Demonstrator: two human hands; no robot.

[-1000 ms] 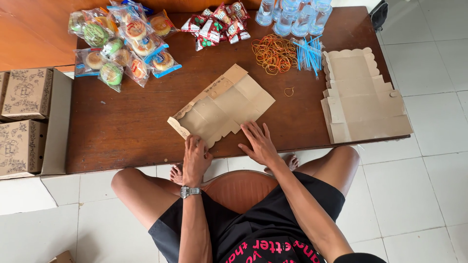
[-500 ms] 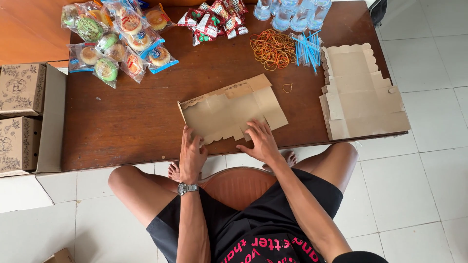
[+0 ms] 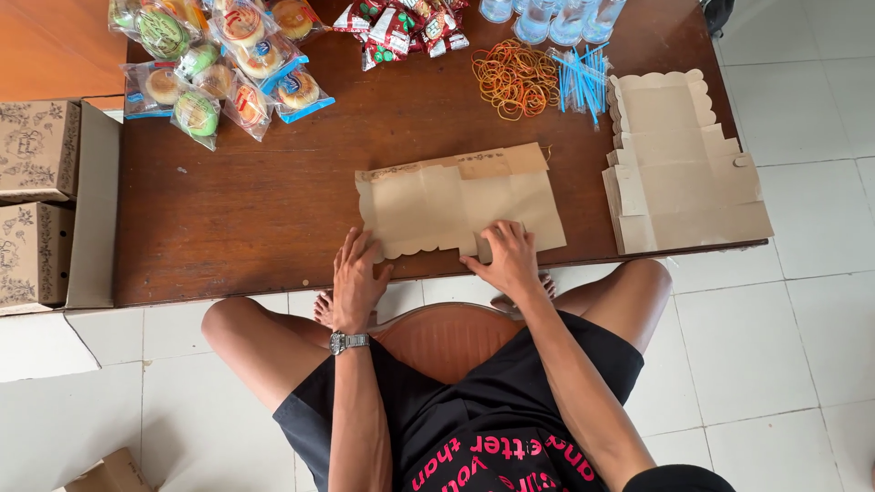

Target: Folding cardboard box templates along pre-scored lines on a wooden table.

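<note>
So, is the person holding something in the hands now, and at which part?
Nothing is lifted. Both hands press the flat cardboard box blank onto the table: the left hand at its near left scalloped edge, the right hand on its near edge towards the right.

Wrapped pastries, rubber bands, blue straws.

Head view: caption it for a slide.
Both hands, left hand and right hand, press a flat cardboard box blank on a wooden table.

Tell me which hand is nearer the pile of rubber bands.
Right. The right hand lies almost straight below the rubber bands; the left hand sits farther off to the left.
</note>
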